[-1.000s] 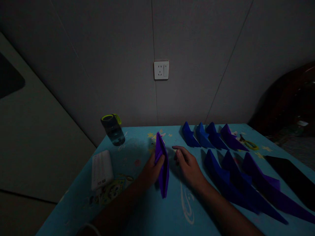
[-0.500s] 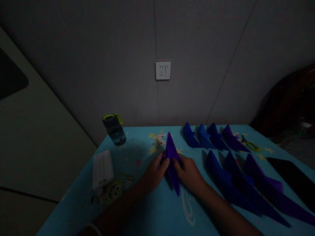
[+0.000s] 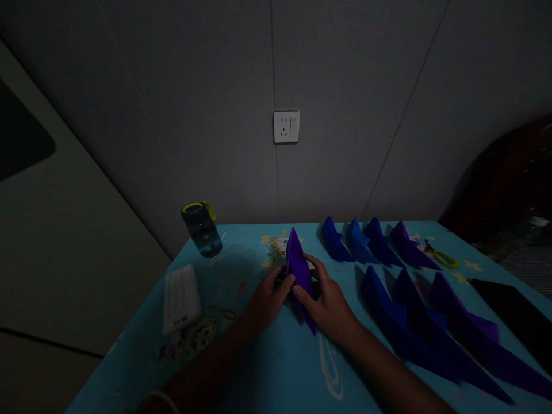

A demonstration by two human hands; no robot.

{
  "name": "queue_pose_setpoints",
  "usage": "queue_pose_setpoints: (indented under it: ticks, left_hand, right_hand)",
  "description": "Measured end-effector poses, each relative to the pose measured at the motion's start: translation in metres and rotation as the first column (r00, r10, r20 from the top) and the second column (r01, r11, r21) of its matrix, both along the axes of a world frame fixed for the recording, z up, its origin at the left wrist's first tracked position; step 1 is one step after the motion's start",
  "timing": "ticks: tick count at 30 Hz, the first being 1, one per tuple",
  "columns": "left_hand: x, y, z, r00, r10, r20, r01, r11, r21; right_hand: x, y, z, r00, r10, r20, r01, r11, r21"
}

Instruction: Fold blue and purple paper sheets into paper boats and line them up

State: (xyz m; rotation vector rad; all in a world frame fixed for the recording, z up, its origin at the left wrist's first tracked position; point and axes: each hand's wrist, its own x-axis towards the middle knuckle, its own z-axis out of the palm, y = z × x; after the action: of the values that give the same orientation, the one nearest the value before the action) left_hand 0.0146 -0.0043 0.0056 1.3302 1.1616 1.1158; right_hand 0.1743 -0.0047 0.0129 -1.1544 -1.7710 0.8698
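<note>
A folded purple paper boat [image 3: 299, 264] is held on edge above the middle of the table, one pointed end up and away from me, the other down toward me. My left hand [image 3: 271, 296] pinches its left side, thumb on the near face. On the right side, my right hand [image 3: 325, 299] grips the paper with its thumb across the near face and its fingers curled behind. Parts of the fingers are hidden by the paper. Right of my hands, a blue paper boat [image 3: 399, 322] lies nearest, in a row with other blue and purple ones.
A back row of paper boats [image 3: 357, 241] lies near the wall, with yellow-green-handled scissors [image 3: 446, 260] beside it. A black flat object [image 3: 513, 310] is at the right. To the left are a water bottle [image 3: 202, 230] and a white power bank [image 3: 181, 299] with a cable.
My right hand has shifted its hold, fingers now higher and behind the paper, thumb farther left. The purple boat has turned slightly and its upper tip has moved a little left.
</note>
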Motion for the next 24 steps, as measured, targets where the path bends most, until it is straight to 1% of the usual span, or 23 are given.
queue_pose_setpoints:
  ticks: [3,5,9,11,16,21,24]
  left_hand:
    - [-0.001,-0.001,-0.002,1.0,-0.021,0.012,0.021,1.0,-0.008]
    - [-0.002,-0.001,-0.005,0.999,-0.033,0.043,0.034,0.999,-0.026]
    - [-0.005,0.001,-0.013,0.998,0.02,0.055,-0.018,0.999,-0.029]
    - [-0.007,0.002,-0.015,0.998,0.045,0.038,-0.044,0.999,-0.025]
    - [-0.005,0.001,-0.009,0.998,0.044,-0.046,-0.045,0.999,-0.021]
    - [-0.001,-0.002,-0.001,0.988,0.085,-0.13,-0.073,0.993,0.093]
    - [0.0,-0.003,0.0,0.98,0.112,-0.167,-0.092,0.988,0.121]
  right_hand:
    - [0.0,0.0,0.003,0.999,-0.013,0.047,0.013,1.0,0.014]
    - [0.0,0.001,0.004,0.996,-0.027,0.086,0.023,0.999,0.047]
    - [0.001,0.001,0.004,0.992,-0.055,0.115,0.039,0.989,0.14]
    - [0.001,0.001,0.004,0.99,-0.065,0.128,0.045,0.987,0.152]
    - [0.003,0.003,0.005,0.978,-0.08,0.195,0.052,0.988,0.146]
    - [0.0,0.001,0.0,0.965,-0.076,0.25,0.022,0.977,0.211]
    - [-0.005,-0.002,-0.003,0.972,-0.053,0.227,0.0,0.973,0.23]
